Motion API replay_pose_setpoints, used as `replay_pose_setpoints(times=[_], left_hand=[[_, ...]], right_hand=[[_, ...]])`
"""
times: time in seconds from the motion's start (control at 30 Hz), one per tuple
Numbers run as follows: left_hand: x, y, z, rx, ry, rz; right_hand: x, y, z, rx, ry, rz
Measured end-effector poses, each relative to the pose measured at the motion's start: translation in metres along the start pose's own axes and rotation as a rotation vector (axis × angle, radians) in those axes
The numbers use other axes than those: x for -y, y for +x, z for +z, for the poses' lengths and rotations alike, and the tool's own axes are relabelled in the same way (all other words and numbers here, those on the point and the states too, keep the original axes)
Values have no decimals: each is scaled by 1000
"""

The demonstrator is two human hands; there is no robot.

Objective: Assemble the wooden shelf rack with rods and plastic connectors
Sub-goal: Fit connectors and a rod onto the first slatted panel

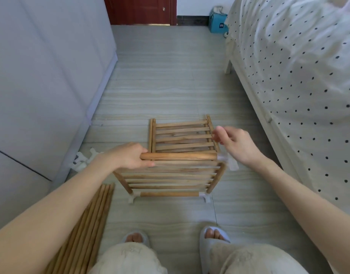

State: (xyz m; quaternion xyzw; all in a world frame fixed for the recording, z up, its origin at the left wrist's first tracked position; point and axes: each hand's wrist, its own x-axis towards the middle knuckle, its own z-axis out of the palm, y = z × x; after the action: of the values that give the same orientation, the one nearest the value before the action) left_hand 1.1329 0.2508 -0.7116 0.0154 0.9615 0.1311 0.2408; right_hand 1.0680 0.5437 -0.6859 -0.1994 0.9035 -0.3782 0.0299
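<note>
— Two hands on one job: the left hand (130,156) grips the left end of the short round wooden rod (178,156), fingers curled round it, and the rod's long axis runs straight across, left to right, over the slatted wooden shelf rack (170,175) on the pale tiled floor (166,76).

— And the right hand (236,145)?

— Just beside the rod's right end, where a translucent plastic connector (228,162) sits. Its fingers are loosely bent and hold nothing I can make out (blurred, mind).

— So which is nearer the joint?

— The right, I'd judge; the left only steadies. Spare long wooden rods (87,224) lie by the left forearm.
</note>
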Motion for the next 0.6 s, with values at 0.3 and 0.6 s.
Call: replay_pose_setpoints(times=[0.3,0.6], left_hand=[[32,-4,-10,282,-195,-48],[38,-1,8,78,-119,-26]], right_hand=[[8,21,40,543,-565,79],[5,32,47,700,-485,242]])
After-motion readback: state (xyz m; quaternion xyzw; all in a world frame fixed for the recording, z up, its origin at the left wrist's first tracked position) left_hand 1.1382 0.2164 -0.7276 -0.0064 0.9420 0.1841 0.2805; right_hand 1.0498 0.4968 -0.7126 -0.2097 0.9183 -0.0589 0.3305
